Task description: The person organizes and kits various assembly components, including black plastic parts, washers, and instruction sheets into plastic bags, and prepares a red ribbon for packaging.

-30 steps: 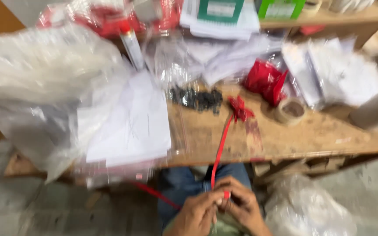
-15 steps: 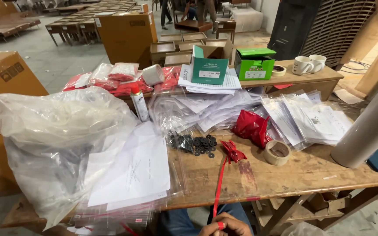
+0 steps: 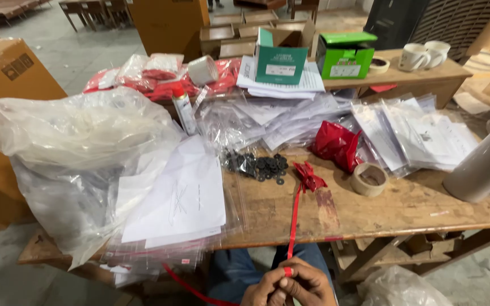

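— How is the front edge of the surface [image 3: 370, 218] being kept in the head view?

— It is being left bare around the red ribbon [image 3: 294, 221], which is being run from a knot near the black washers [image 3: 259, 165] over the edge and down.

— And the grip?

— The ribbon's lower end is being pinched between the left hand [image 3: 265, 290] and the right hand [image 3: 307, 285], both closed on it below the edge.

— Containers?

— Clear film is being held in the big plastic bag [image 3: 80, 153]; paper sheets are being kept in the clear sleeves [image 3: 421, 133].
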